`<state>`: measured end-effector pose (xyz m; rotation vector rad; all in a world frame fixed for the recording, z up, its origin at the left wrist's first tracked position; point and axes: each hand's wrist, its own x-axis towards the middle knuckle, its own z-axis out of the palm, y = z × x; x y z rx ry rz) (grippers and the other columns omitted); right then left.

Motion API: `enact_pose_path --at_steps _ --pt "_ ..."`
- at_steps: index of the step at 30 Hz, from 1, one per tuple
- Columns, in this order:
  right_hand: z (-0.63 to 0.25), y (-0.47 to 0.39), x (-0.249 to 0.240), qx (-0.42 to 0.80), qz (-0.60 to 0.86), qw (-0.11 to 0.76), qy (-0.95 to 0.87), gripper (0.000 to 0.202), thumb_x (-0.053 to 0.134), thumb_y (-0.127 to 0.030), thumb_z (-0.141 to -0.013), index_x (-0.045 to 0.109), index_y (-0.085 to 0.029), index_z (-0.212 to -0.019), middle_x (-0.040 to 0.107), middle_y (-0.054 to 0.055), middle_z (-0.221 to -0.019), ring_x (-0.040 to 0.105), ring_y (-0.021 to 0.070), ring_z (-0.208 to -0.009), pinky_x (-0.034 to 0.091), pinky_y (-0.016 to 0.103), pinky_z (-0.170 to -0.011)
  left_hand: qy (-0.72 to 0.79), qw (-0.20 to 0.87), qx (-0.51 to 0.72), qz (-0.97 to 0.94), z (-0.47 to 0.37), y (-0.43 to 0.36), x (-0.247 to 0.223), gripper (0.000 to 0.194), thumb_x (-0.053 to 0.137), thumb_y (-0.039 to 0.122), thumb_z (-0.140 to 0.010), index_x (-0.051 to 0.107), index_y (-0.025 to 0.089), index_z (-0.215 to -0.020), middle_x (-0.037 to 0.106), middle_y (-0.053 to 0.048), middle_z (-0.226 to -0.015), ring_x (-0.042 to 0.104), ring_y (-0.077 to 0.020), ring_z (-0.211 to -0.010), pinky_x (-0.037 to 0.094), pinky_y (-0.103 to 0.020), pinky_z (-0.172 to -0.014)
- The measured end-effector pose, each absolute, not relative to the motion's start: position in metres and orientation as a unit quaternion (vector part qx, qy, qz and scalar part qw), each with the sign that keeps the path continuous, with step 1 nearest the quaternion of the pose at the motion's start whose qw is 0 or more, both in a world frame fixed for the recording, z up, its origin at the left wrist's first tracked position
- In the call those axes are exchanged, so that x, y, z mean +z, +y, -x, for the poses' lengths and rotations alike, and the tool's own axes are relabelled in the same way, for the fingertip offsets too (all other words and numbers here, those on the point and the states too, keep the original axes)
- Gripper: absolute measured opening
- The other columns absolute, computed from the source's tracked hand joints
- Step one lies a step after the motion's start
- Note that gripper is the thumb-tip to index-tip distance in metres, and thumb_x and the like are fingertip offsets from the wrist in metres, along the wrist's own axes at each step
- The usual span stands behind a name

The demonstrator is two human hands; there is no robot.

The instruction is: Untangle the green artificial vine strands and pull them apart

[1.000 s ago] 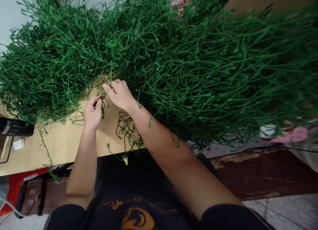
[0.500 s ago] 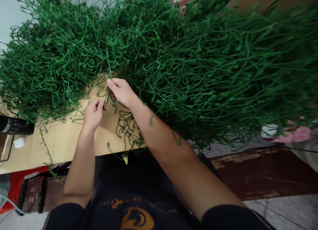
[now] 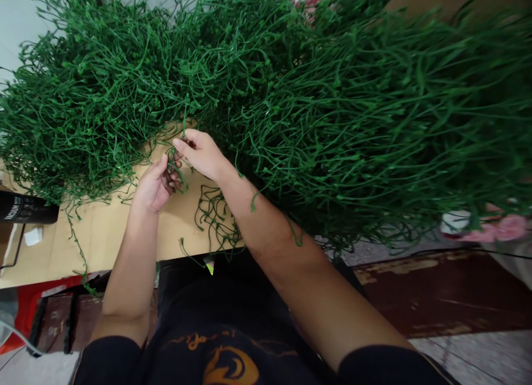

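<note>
Far left, a black container (image 3: pixel 27 208) with pale lettering lies on its side, and just in front of it sits a small white scrap (image 3: pixel 33 236) on the tan surface (image 3: pixel 103 241). Below them, a patch of red (image 3: pixel 27 313) shows under the edge. Next comes a great tangled heap of green stems (image 3: pixel 95 102), spilling forward, one knotted strand (image 3: pixel 77 241) dangling right over the front edge.

Now the hands, close together at mid-surface! The left hand (image 3: pixel 153 185) is half curled, thumb raised, short green pieces (image 3: pixel 179 177) in among its fingers; how firmly they are gripped, I cannot tell. Just beside it and a little farther back, the right hand (image 3: pixel 201 152) is nearly closed, thumb and forefinger pinching a slender green stem (image 3: pixel 184 119) that rises toward the heap.

Nearer the front edge, a loose scatter of green bits (image 3: pixel 215 216) lies beside the right forearm. Then a huge bundle of long stems (image 3: pixel 357 119) sweeps away rightward, blurring at the far end. Beneath it, a pink flower (image 3: pixel 511 228) sits beside something white (image 3: pixel 455 221), above a dark brown board (image 3: pixel 449 291) with worn edges.
</note>
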<state>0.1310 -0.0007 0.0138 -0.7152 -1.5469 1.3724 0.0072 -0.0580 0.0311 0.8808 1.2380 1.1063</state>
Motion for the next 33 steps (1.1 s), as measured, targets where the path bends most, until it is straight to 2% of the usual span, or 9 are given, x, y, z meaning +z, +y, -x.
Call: enact_pose_path --at_steps 3,7,12,14,18,22,29,31,33 --pt "-0.131 -0.001 0.016 0.548 0.323 0.470 -0.612 0.037 0.051 -0.044 -0.085 0.034 -0.020 -0.062 0.039 -0.006 -0.054 0.037 0.0051 -0.050 0.032 0.021 -0.050 0.529 0.602 0.478 -0.360 -0.011 -0.056 0.031 0.025 0.051 0.039 -0.085 0.061 0.016 -0.089 0.065 -0.003 -0.072 0.060 -0.0116 -0.061 0.047 -0.025 -0.058" --pt "-0.132 -0.004 0.021 0.601 0.277 0.463 -0.590 0.037 0.046 -0.045 -0.087 0.033 -0.019 -0.062 0.039 -0.007 -0.054 0.037 0.0030 -0.047 0.032 0.018 -0.047 0.516 0.621 0.487 -0.333 -0.016 -0.058 0.037 0.031 0.045 0.040 -0.088 0.061 0.015 -0.095 0.067 -0.004 -0.076 0.065 -0.0150 -0.075 0.050 -0.027 -0.068" --pt "-0.137 -0.009 0.023 0.684 0.187 0.418 -0.567 0.036 0.045 -0.048 -0.087 0.033 -0.020 -0.068 0.034 -0.010 -0.047 0.038 0.0030 -0.041 0.035 0.016 -0.043 0.502 0.672 0.449 -0.307 -0.018 -0.065 0.047 0.038 0.043 0.046 -0.088 0.062 0.013 -0.087 0.062 -0.002 -0.063 0.058 -0.0082 -0.054 0.046 -0.019 -0.051" --pt "-0.139 -0.009 0.023 0.696 0.169 0.405 -0.568 0.035 0.046 -0.046 -0.088 0.033 -0.020 -0.068 0.034 -0.011 -0.046 0.039 0.0030 -0.039 0.036 0.016 -0.043 0.498 0.675 0.444 -0.315 -0.019 -0.067 0.047 0.038 0.046 0.047 -0.086 0.062 0.013 -0.082 0.060 0.000 -0.059 0.057 -0.0070 -0.052 0.044 -0.018 -0.049" --pt "-0.138 -0.007 0.022 0.676 0.188 0.412 -0.582 0.035 0.046 -0.042 -0.089 0.034 -0.019 -0.066 0.045 -0.007 -0.049 0.042 0.0025 -0.043 0.034 0.016 -0.045 0.493 0.614 0.497 -0.364 -0.018 -0.065 0.036 0.030 0.057 0.043 -0.081 0.059 0.015 -0.069 0.058 0.002 -0.059 0.055 -0.0058 -0.056 0.043 -0.017 -0.053" --pt "-0.137 -0.006 0.022 0.653 0.215 0.421 -0.592 0.036 0.045 -0.041 -0.089 0.034 -0.018 -0.064 0.043 -0.006 -0.048 0.039 0.0024 -0.046 0.029 0.016 -0.046 0.505 0.512 0.513 -0.468 -0.010 -0.063 0.030 0.027 0.065 0.039 -0.075 0.060 0.015 -0.065 0.058 0.002 -0.062 0.054 -0.0064 -0.060 0.041 -0.017 -0.056" --pt "-0.137 -0.007 0.021 0.654 0.221 0.402 -0.602 0.038 0.047 -0.045 -0.087 0.037 -0.018 -0.063 0.043 -0.006 -0.047 0.038 0.0040 -0.047 0.031 0.017 -0.048 0.546 0.524 0.450 -0.474 -0.001 -0.064 0.042 0.028 0.061 0.041 -0.077 0.055 0.016 -0.066 0.055 -0.001 -0.062 0.048 -0.0087 -0.055 0.036 -0.021 -0.051" --pt "-0.137 -0.007 0.021 0.655 0.230 0.401 -0.598 0.038 0.049 -0.045 -0.086 0.039 -0.018 -0.062 0.043 -0.006 -0.048 0.038 0.0036 -0.047 0.033 0.017 -0.048 0.550 0.488 0.448 -0.507 0.000 -0.063 0.039 0.028 0.060 0.040 -0.078 0.053 0.017 -0.065 0.051 0.001 -0.059 0.043 -0.0083 -0.053 0.035 -0.021 -0.051" --pt "-0.136 -0.007 0.021 0.657 0.251 0.405 -0.584 0.036 0.051 -0.044 -0.085 0.041 -0.017 -0.064 0.044 -0.005 -0.051 0.041 0.0037 -0.049 0.035 0.017 -0.049 0.565 0.394 0.442 -0.575 0.002 -0.061 0.036 0.028 0.057 0.037 -0.080 0.050 0.018 -0.061 0.044 0.002 -0.055 0.039 -0.0091 -0.053 0.034 -0.022 -0.053"
